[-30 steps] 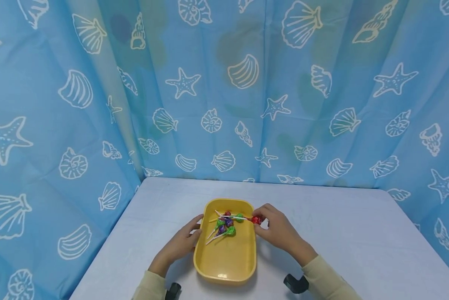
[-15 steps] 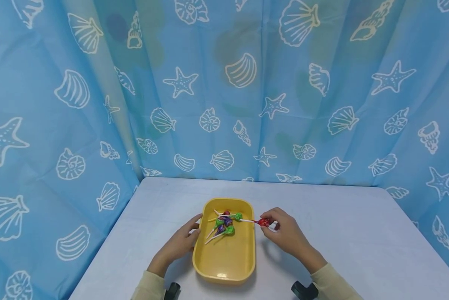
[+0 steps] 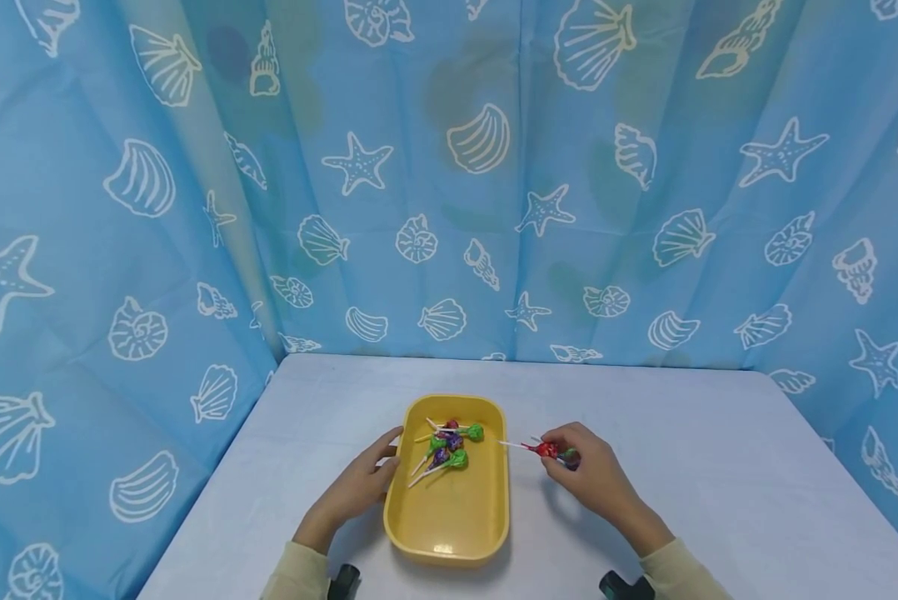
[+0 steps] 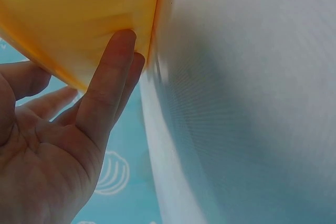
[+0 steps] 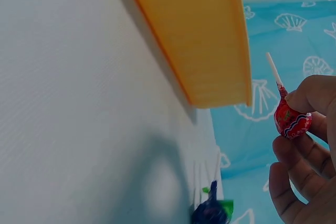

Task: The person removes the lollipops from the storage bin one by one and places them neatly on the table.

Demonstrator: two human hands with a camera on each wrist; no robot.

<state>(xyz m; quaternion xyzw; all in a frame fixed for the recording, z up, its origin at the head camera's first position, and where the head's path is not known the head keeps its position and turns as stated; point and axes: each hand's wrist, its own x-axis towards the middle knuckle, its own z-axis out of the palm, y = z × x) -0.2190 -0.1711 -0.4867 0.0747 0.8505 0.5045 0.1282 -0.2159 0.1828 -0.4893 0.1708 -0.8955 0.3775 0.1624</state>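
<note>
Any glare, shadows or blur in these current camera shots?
Head view: a glare spot on the near end of the yellow tray; left wrist view: broad soft shadow across the white tabletop; right wrist view: dimmer, a looped shadow, the dark lollipop at the bottom edge slightly blurred.

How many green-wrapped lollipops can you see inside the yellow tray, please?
3 in the yellow tray: the far green lollipop, rightmost; the left green lollipop, leftmost; the near green lollipop, closest to the person. Others may be hidden in the pile.

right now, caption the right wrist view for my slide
Right hand pinching a red-wrapped lollipop beside a yellow tray, blue shell-print curtain behind.
</note>
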